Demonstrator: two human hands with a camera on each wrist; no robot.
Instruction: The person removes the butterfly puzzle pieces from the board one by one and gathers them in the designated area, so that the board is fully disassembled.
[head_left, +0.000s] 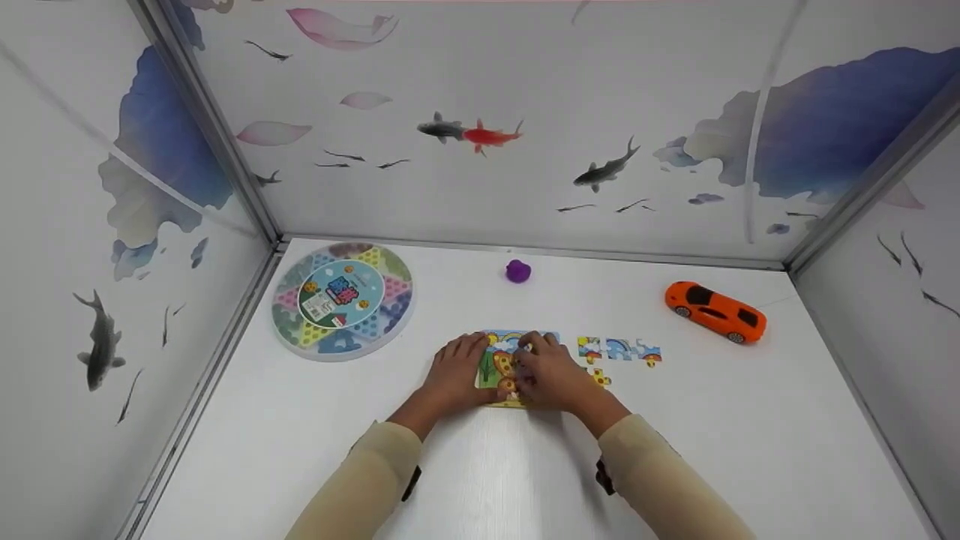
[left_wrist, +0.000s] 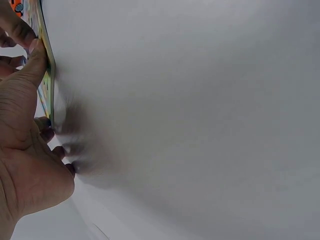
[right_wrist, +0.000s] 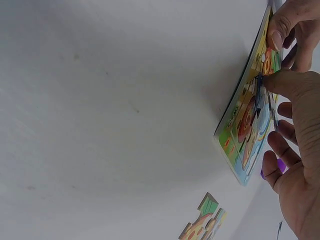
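A colourful cartoon jigsaw puzzle board [head_left: 489,369] lies flat on the table, partly covered by both hands. My left hand [head_left: 455,375] rests at its left side. In the left wrist view its thumb [left_wrist: 37,65] presses on the board near the edge, while some other fingertips touch the table beyond. My right hand [head_left: 553,373] is over the board's right half. Between its thumb and fingers it pinches a tilted puzzle piece [right_wrist: 259,92], touching or just above the board; I cannot tell which. Several loose puzzle pieces [head_left: 619,349] lie just to the right.
A round board game box [head_left: 399,319] lies at the back left. Toward the back edge sits a small purple object [head_left: 517,271]. At the right stands an orange toy car [head_left: 716,312]. Printed panels [head_left: 510,195] with metal frames enclose the white table [head_left: 480,480].
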